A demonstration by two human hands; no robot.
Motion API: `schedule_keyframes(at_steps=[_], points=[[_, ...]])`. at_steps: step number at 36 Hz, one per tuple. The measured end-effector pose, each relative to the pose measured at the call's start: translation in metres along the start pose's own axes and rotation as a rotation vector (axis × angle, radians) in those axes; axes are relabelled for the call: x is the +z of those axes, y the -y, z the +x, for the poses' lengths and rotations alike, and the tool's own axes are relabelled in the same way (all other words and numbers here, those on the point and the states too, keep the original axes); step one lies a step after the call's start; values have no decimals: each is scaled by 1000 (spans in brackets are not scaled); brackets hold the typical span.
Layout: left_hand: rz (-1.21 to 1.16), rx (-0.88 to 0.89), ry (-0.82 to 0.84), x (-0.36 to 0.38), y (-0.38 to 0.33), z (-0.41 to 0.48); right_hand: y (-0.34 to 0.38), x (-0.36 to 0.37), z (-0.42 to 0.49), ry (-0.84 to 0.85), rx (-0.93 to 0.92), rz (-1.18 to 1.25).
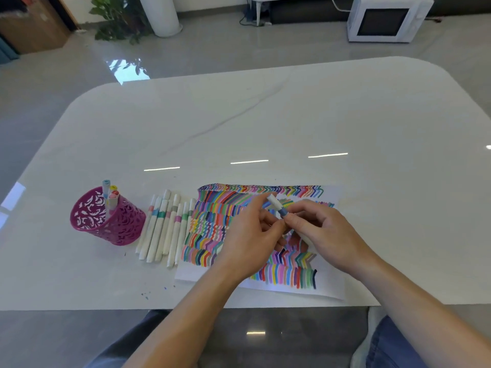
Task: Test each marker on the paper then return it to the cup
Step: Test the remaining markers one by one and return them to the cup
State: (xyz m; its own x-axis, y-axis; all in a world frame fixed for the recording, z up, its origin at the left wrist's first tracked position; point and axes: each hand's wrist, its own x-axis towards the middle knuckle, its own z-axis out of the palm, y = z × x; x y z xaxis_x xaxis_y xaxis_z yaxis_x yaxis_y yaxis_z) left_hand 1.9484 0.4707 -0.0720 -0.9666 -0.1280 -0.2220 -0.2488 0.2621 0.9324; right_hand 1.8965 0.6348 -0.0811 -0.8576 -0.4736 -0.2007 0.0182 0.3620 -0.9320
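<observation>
White marker with blue band [282,211]: held above the white paper sheet covered in coloured strokes [191,274], pinched at its band by fingertips of left hand [252,235] and right hand [326,229]. Cap work is judged in hand; the white cap [272,201] is best moved straight along the barrel. Magenta perforated cup [111,224]: at the paper's 9 o'clock.

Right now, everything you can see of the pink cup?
The pink cup is a magenta holder with cut-out scroll-pattern walls, metal or plastic by its look. It stands mouth up on the white table, left of the row of loose markers, looking tilted in this wide-angle view. A few stored markers stand inside, caps up: pale blue, yellow, red. Neither the left hand nor the right hand touches it.
</observation>
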Motion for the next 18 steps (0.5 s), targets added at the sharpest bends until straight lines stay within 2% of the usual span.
schedule_keyframes(at_steps=[3, 11, 18], points=[[108, 54, -8, 1, 0, 3, -5, -9, -4, -5, 6, -79], [643, 364, 101, 9, 6, 7, -18, -27, -20, -24, 8, -366], [738, 495, 153, 23, 14, 8, -24, -37, -31, -4, -8, -463]])
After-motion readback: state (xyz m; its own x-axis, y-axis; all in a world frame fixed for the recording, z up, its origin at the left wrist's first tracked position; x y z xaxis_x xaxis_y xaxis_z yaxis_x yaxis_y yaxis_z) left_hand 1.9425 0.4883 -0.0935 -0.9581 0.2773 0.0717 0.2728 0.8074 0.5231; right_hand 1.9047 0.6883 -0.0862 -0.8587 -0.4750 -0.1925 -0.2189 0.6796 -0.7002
